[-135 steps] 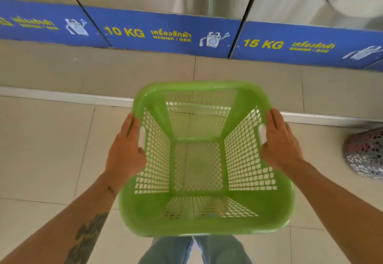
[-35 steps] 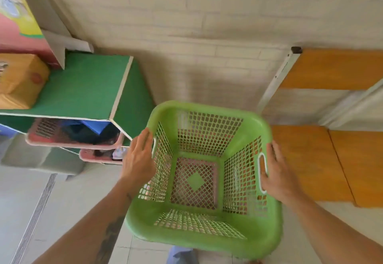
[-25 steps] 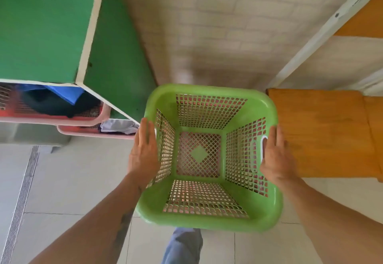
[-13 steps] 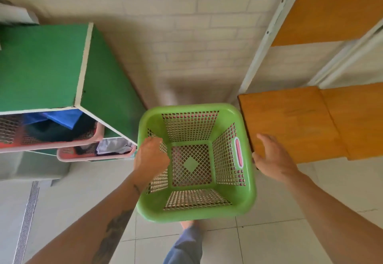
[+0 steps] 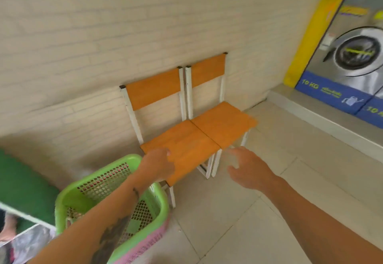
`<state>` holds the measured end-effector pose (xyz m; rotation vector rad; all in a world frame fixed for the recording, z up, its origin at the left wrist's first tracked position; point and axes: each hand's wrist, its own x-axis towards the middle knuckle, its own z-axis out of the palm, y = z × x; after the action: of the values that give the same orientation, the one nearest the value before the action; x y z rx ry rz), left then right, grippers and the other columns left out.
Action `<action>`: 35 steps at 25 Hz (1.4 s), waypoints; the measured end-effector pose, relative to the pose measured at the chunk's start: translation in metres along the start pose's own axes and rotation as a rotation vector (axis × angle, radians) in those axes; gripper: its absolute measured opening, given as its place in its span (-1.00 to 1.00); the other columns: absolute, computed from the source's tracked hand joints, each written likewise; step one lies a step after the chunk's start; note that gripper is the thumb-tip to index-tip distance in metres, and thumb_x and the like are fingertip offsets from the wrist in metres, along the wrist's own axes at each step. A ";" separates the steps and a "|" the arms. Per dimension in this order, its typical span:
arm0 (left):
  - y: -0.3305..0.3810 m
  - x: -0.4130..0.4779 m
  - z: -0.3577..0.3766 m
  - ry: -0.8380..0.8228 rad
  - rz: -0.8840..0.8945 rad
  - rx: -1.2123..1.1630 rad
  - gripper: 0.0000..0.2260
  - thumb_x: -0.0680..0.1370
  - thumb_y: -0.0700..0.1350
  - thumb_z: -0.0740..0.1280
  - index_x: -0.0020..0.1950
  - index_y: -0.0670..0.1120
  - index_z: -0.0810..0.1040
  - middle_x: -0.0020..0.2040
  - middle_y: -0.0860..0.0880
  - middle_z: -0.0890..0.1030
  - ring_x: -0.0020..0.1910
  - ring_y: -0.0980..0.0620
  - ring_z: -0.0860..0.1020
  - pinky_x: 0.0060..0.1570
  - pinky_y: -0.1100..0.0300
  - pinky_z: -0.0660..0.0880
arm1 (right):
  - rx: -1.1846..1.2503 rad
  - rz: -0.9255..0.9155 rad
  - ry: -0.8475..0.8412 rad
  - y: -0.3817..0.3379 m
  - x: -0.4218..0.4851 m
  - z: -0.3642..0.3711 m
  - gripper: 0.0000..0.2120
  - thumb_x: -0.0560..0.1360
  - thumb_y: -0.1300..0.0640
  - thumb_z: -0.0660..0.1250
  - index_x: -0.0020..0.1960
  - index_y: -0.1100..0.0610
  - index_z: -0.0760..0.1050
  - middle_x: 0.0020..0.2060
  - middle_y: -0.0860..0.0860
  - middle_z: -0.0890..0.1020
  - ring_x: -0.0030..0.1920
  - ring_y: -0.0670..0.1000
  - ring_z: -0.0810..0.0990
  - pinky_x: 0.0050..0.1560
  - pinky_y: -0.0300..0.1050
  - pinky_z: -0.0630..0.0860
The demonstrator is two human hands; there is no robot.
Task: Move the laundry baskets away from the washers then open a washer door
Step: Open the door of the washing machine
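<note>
The green basket (image 5: 113,201) is now sitting nested in a pink basket (image 5: 145,245) on the floor beside the orange chairs (image 5: 194,137), no longer carried. Both grips are empty: the left hand (image 5: 158,165) is curling loosely and the right hand (image 5: 248,168) is spreading wide. Farther right, the washer door (image 5: 358,51) is looking shut, so opening it likely comes next.

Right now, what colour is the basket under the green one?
Pink, nested under the green basket; the head view shows it.
</note>
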<state>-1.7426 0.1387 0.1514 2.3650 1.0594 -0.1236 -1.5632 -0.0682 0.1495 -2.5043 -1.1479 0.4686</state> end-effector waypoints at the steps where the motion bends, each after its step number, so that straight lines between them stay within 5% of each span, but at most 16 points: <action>1: 0.038 -0.003 0.004 -0.013 0.067 0.022 -0.54 0.51 -0.10 0.20 0.43 -0.01 0.37 0.39 -0.03 0.44 0.25 -0.07 0.50 0.18 0.06 0.47 | -0.002 0.031 0.047 0.022 -0.019 -0.024 -0.49 0.47 -0.06 0.20 0.40 -0.02 0.33 0.37 -0.03 0.40 0.32 0.06 0.42 0.21 -0.01 0.38; 6: 0.190 -0.005 0.023 -0.084 0.320 0.050 -0.56 0.55 -0.01 0.18 0.45 0.11 0.31 0.31 0.01 0.50 0.16 -0.01 0.53 0.02 0.11 0.53 | 0.014 0.176 0.229 0.121 -0.081 -0.127 -0.42 0.46 -0.11 0.24 0.45 -0.01 0.30 0.45 -0.05 0.34 0.42 0.02 0.34 0.38 -0.01 0.31; 13: 0.351 0.059 0.055 -0.053 0.570 0.130 -0.58 0.55 -0.02 0.18 0.43 0.10 0.34 0.38 0.03 0.42 0.06 0.03 0.53 0.01 0.17 0.49 | -0.039 0.355 0.407 0.235 -0.091 -0.218 -0.40 0.48 -0.09 0.26 0.48 0.01 0.25 0.44 -0.05 0.32 0.42 0.04 0.32 0.38 0.00 0.31; 17: 0.438 0.128 0.077 -0.054 0.688 0.185 -0.53 0.59 -0.01 0.15 0.50 0.03 0.24 0.52 -0.01 0.27 0.45 -0.05 0.29 0.38 0.08 0.27 | -0.133 0.458 0.474 0.297 -0.058 -0.271 -0.35 0.48 -0.11 0.25 0.50 0.03 0.18 0.45 -0.06 0.28 0.42 0.06 0.31 0.34 0.03 0.35; 19: 0.485 0.160 0.087 -0.071 0.744 0.184 -0.52 0.59 -0.03 0.15 0.52 0.00 0.22 0.53 -0.01 0.24 0.49 -0.02 0.23 0.42 0.12 0.18 | -0.145 0.518 0.506 0.326 -0.044 -0.296 -0.34 0.47 -0.12 0.24 0.50 0.05 0.17 0.44 -0.06 0.28 0.41 0.06 0.31 0.32 0.05 0.37; 27: 0.709 0.252 0.148 -0.116 0.889 0.124 -0.62 0.49 -0.04 0.25 0.32 0.05 0.46 0.34 0.00 0.49 0.29 0.00 0.45 0.33 0.12 0.35 | -0.109 0.692 0.616 0.489 -0.012 -0.395 -0.33 0.48 -0.07 0.26 0.52 0.08 0.15 0.48 -0.01 0.25 0.44 0.09 0.29 0.35 0.08 0.35; 31: 0.827 0.291 0.189 -0.077 0.934 0.171 -0.59 0.51 -0.05 0.24 0.37 0.00 0.45 0.38 -0.03 0.47 0.32 -0.04 0.43 0.33 0.10 0.35 | -0.073 0.709 0.646 0.605 0.008 -0.447 -0.33 0.48 -0.03 0.28 0.52 0.07 0.16 0.48 0.01 0.26 0.45 0.12 0.27 0.36 0.13 0.34; 35: 0.929 0.323 0.215 -0.038 0.904 0.141 -0.65 0.50 -0.08 0.25 0.28 -0.04 0.50 0.27 -0.05 0.55 0.19 -0.06 0.50 0.12 0.19 0.40 | -0.066 0.680 0.609 0.712 0.037 -0.508 -0.37 0.49 -0.02 0.27 0.51 0.08 0.19 0.47 0.01 0.30 0.44 0.11 0.30 0.37 0.05 0.32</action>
<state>-0.8277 -0.2621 0.2813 2.7145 -0.1073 0.0943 -0.8535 -0.5634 0.2819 -2.7482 -0.0774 -0.1897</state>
